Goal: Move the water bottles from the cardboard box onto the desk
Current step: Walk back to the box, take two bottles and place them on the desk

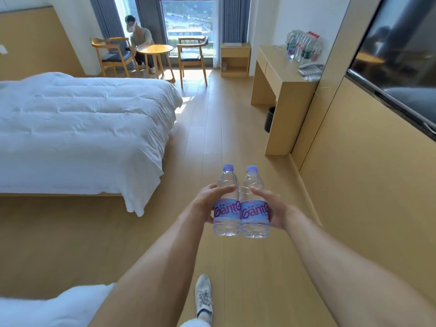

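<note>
Two clear plastic water bottles with lilac caps, one (227, 208) in the left grip (207, 204) and one (255, 211) in the right grip (274, 210), are clasped upright, side by side and touching, above the wooden floor (212, 128). Well ahead, the light wooden bench (283, 74) carries more bottles (303, 46).

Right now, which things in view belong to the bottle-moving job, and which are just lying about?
Job: left bottle held in left hand; right bottle held in right hand; desk; bottles on the desk.

Lying about: bed, telephone, black bin, round table, chairs.
</note>
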